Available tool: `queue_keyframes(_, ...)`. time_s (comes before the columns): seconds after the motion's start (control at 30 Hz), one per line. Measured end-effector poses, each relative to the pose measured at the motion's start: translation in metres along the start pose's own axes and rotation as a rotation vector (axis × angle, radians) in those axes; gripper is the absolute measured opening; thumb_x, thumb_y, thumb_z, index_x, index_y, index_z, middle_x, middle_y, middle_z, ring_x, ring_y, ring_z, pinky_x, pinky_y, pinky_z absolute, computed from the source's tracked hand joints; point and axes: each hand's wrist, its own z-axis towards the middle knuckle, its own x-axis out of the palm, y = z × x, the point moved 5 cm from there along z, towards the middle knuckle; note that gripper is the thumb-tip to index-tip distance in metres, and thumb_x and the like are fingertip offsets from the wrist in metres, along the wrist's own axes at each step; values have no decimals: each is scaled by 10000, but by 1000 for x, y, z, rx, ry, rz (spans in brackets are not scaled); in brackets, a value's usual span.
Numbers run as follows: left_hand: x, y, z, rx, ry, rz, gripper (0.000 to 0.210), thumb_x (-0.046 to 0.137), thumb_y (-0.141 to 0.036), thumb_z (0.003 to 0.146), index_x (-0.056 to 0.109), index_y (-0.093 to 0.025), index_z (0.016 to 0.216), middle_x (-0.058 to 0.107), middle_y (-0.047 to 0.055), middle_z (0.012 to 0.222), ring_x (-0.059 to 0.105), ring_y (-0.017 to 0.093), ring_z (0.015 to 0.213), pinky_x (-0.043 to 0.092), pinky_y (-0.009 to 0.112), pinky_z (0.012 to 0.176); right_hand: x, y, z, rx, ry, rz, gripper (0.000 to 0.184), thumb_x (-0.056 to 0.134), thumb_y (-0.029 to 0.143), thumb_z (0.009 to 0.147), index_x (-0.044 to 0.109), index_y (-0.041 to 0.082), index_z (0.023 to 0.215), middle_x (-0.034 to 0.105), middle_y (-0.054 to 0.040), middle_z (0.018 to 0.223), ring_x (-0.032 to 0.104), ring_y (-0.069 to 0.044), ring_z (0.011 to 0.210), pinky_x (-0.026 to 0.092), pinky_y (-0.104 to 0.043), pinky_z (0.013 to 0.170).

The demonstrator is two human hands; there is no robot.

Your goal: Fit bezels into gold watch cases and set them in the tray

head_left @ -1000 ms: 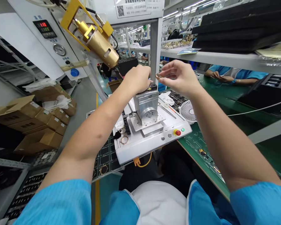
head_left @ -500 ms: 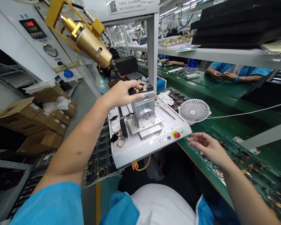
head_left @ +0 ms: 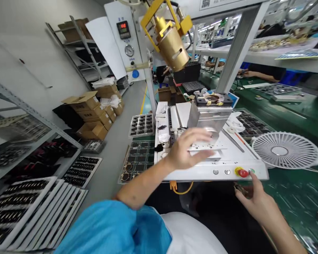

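My left hand (head_left: 187, 150) hovers with fingers outstretched before a silver metal block (head_left: 210, 118), holding nothing. A black fixture (head_left: 228, 101) tops the block, with a dark gold-edged ring (head_left: 212, 98) seated in it. My right hand (head_left: 257, 199) reaches the front right corner of the white machine base (head_left: 190, 175). Its index fingertip is at the green button (head_left: 251, 171), covering part of it. Between thumb and curled fingers sits a small dark, gold-toned round part (head_left: 241, 190), partly hidden. Left of that button is a red emergency-stop button (head_left: 243, 173).
A gold cylinder (head_left: 173, 49) on a yellow bracket hangs above. Tweezers (head_left: 233, 140) lie on the base, and a white fan (head_left: 286, 150) lies to the right. Trays of parts (head_left: 139, 155) stand left. Cardboard boxes (head_left: 92, 113) and racks are farther left.
The view has swung left. My left hand has come off the black fixture and down in front of the block. My right hand has moved to the green button; a round part now shows in it.
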Motion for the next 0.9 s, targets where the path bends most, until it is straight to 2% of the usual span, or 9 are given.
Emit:
queue_keyframes(0.1, 35, 1, -78, -441, 61, -214, 281, 793, -404, 878, 751, -198, 1065, 792, 120, 1129, 752, 272, 1085, 588, 424, 992, -12, 10, -4, 55, 84, 145, 1036, 640, 600, 748, 334, 77, 1588, 786, -133, 907, 777, -367, 798, 616, -470, 746)
queue_keyframes(0.17, 58, 7, -130, -813, 125, -386, 283, 785, -405, 885, 761, -218, 1095, 802, 116, 1112, 763, 278, 1072, 585, 422, 1000, -23, 25, -15, 41, 117, 238, 910, 699, 582, 767, 444, 151, 1527, 781, -112, 907, 768, -335, 787, 618, -473, 786)
queue_keyframes(0.27, 81, 7, -184, -1127, 143, -641, 395, 814, -409, 862, 730, -221, 1199, 794, 133, 1158, 757, 285, 1111, 571, 444, 1034, -28, 59, -43, -42, 138, 503, 757, 826, 528, 762, 562, 231, 1406, 780, -88, 988, 760, -281, 842, 620, -453, 839)
queue_keyframes(0.4, 96, 9, -205, -1221, 113, -917, 579, 904, -418, 764, 696, -233, 1271, 779, 144, 1206, 752, 309, 1127, 560, 474, 1047, -4, 106, -78, -225, 121, 820, 838, 951, 561, 661, 602, 236, 1350, 766, -72, 1045, 745, -255, 963, 600, -424, 915)
queue_keyframes(0.57, 100, 16, -203, -1241, 20, -1000, 533, 963, -399, 671, 756, -258, 1142, 801, 103, 1117, 770, 303, 1040, 598, 473, 968, 16, 120, -91, -269, -26, 837, 799, 967, 578, 620, 664, 229, 1272, 734, -75, 1060, 722, -234, 950, 601, -375, 871)
queue_keyframes(0.67, 97, 20, -203, -1257, -8, -934, 487, 973, -310, 655, 778, -261, 1098, 791, 84, 1157, 782, 262, 973, 618, 412, 906, 2, 102, -79, -326, -5, 610, 691, 968, 498, 675, 688, 228, 1246, 745, -84, 1080, 697, -247, 1016, 585, -396, 915)
queue_keyframes(0.73, 93, 22, -203, -1273, -23, -874, 450, 959, -284, 674, 785, -267, 1089, 782, 67, 1176, 787, 239, 946, 624, 359, 846, -16, 64, -61, -154, -47, 363, 488, 933, 406, 752, 719, 221, 1151, 750, -88, 1061, 693, -253, 1003, 580, -406, 909)
queue_keyframes(0.8, 89, 23, -203, -1296, -36, -826, 441, 953, -297, 680, 786, -265, 1087, 783, 58, 1149, 790, 240, 940, 625, 343, 819, -39, 12, -44, 122, -146, 162, 272, 876, 327, 810, 724, 203, 999, 742, -92, 941, 697, -261, 915, 583, -404, 838)
queue_keyframes(0.9, 85, 24, -204, -1311, -46, -793, 443, 959, -299, 666, 787, -242, 1070, 795, 62, 1099, 786, 248, 981, 615, 370, 908, -59, -47, -28, 264, -183, 74, 295, 914, 305, 734, 634, 211, 731, 647, -61, 701, 677, -256, 767, 572, -370, 713)
